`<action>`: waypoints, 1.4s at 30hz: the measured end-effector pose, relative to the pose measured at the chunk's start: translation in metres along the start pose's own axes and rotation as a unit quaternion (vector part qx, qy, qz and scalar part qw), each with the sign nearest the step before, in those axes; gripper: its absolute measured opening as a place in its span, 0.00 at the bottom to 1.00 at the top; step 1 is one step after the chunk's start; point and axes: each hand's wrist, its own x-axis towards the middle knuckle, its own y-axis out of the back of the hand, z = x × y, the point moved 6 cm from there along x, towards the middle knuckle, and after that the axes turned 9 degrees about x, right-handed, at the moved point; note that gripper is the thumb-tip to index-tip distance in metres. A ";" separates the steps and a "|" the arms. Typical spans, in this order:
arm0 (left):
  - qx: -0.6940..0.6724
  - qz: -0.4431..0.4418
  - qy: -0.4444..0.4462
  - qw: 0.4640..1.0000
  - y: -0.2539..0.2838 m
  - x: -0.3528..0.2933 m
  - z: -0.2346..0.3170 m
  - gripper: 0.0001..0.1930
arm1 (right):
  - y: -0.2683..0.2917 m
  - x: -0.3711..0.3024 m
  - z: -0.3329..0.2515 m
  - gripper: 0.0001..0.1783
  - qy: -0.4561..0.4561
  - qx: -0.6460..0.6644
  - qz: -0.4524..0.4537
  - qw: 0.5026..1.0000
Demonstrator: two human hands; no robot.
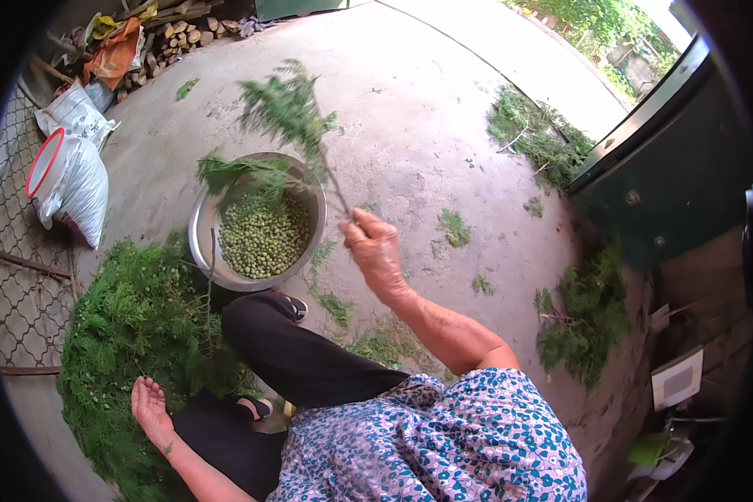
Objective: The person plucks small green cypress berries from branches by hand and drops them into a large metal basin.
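My right hand [371,251] grips the bare stem of a feathery green evergreen branch [289,110]. Its foliage is up beyond the hand, over the far side of a round metal basin [319,224]. Many small round green seed cones [263,238] lie in the basin, and a green sprig partly covers them. Palm up, my left hand [151,408] is held with its fingers stretched out and nothing in them. That hand is at the edge of a big heap of cut evergreen branches [130,322] on the left.
White sacks [84,167] and a red-rimmed container [46,163] stand at the left by a metal lattice [21,289]. Stacked firewood [188,38] is at the back. More branches [540,134] lie by a dark green door [661,176], others [590,314] nearer on the right.
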 end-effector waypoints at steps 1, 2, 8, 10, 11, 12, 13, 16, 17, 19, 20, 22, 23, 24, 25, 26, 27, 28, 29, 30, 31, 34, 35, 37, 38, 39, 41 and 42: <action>0.000 -0.004 -0.001 1.000 0.000 -0.001 0.000 0.14 | 0.027 0.025 -0.009 0.05 0.038 0.009 0.053 0.998; 0.008 0.000 0.004 1.000 0.002 0.000 0.000 0.14 | 0.059 0.053 -0.027 0.07 0.104 -0.047 0.107 0.988; 0.017 -0.001 0.023 1.000 0.005 0.003 0.000 0.14 | 0.265 0.176 -0.179 0.30 0.076 -0.513 0.422 0.743; 0.019 -0.002 0.046 0.999 0.002 0.005 -0.003 0.14 | 0.299 0.181 -0.176 0.27 0.045 -0.504 0.475 0.720; 0.020 -0.001 0.047 0.999 0.001 0.004 -0.004 0.14 | 0.306 0.189 -0.159 0.24 0.144 -0.516 0.441 0.720; 0.025 0.001 0.051 0.998 0.001 0.003 -0.003 0.14 | 0.305 0.191 -0.145 0.21 0.238 -0.523 0.400 0.714; 0.032 0.006 0.055 0.998 0.004 0.002 -0.001 0.14 | 0.290 0.184 -0.119 0.18 0.203 -0.460 0.397 0.768; 0.030 0.000 0.041 0.999 -0.001 -0.001 0.000 0.14 | 0.243 0.162 -0.033 0.09 0.199 -0.349 0.305 0.864; 0.032 -0.001 0.041 0.999 -0.002 -0.001 0.001 0.14 | 0.228 0.154 -0.006 0.08 0.153 -0.361 0.276 0.877; 0.034 -0.006 0.044 0.998 -0.007 -0.001 0.001 0.14 | 0.195 0.132 0.031 0.07 0.147 -0.320 0.221 0.909; 0.035 -0.007 0.046 0.998 -0.009 -0.002 0.001 0.14 | 0.178 0.121 0.046 0.06 0.111 -0.299 0.208 0.925; 0.027 -0.004 0.019 0.999 0.003 -0.019 0.016 0.14 | 0.127 0.111 0.082 0.06 0.064 -0.254 0.138 0.955; 0.027 0.001 0.020 0.999 0.002 -0.021 0.017 0.14 | 0.106 0.107 0.091 0.07 0.071 -0.235 0.114 0.963; 0.019 -0.002 0.016 1.000 0.000 -0.022 0.019 0.14 | 0.086 0.105 0.099 0.07 0.070 -0.240 0.086 0.964; 0.012 0.010 0.013 1.000 0.008 -0.030 0.022 0.14 | 0.052 0.096 0.095 0.07 0.064 -0.242 0.044 0.967; -0.008 0.012 0.014 1.000 0.011 -0.034 0.025 0.14 | 0.029 0.089 0.091 0.07 0.035 -0.189 0.020 0.981; -0.025 0.013 0.016 0.999 0.009 -0.031 0.025 0.13 | 0.005 0.084 0.086 0.07 0.002 -0.135 -0.009 0.991; -0.041 0.015 0.020 0.999 -0.002 -0.026 0.024 0.13 | -0.011 0.079 0.072 0.07 0.010 -0.073 -0.023 0.997; -0.061 0.002 0.010 0.998 -0.015 -0.024 0.029 0.12 | -0.024 0.077 0.061 0.07 0.013 -0.070 -0.033 0.997; -0.087 -0.004 0.008 0.996 -0.020 -0.022 0.033 0.11 | -0.043 0.074 0.049 0.08 0.007 -0.032 -0.065 0.997; -0.114 -0.002 0.007 0.993 -0.022 -0.017 0.033 0.11 | -0.062 0.069 0.038 0.09 -0.014 -0.004 -0.102 0.995; -0.147 0.025 -0.008 0.989 -0.023 -0.002 0.036 0.10 | -0.125 0.055 0.015 0.09 -0.026 0.024 -0.160 0.987; -0.151 0.051 -0.002 0.987 -0.014 0.000 0.036 0.10 | -0.150 0.045 0.012 0.09 -0.033 0.029 -0.180 0.983; -0.169 0.095 0.005 0.981 0.000 0.007 0.035 0.10 | -0.197 0.032 0.014 0.10 -0.027 0.015 -0.228 0.973; -0.180 0.102 0.002 0.978 0.008 0.013 0.033 0.10 | -0.219 0.021 0.017 0.11 -0.040 0.034 -0.245 0.968; -0.191 0.113 0.003 0.975 0.018 0.018 0.031 0.10 | -0.240 0.009 0.024 0.11 -0.053 0.053 -0.260 0.963; -0.215 0.129 0.000 0.968 0.028 0.027 0.030 0.09 | -0.270 -0.008 0.046 0.11 -0.110 0.091 -0.267 0.953; -0.220 0.140 -0.003 0.965 0.035 0.030 0.028 0.09 | -0.282 -0.019 0.066 0.11 -0.165 0.091 -0.259 0.947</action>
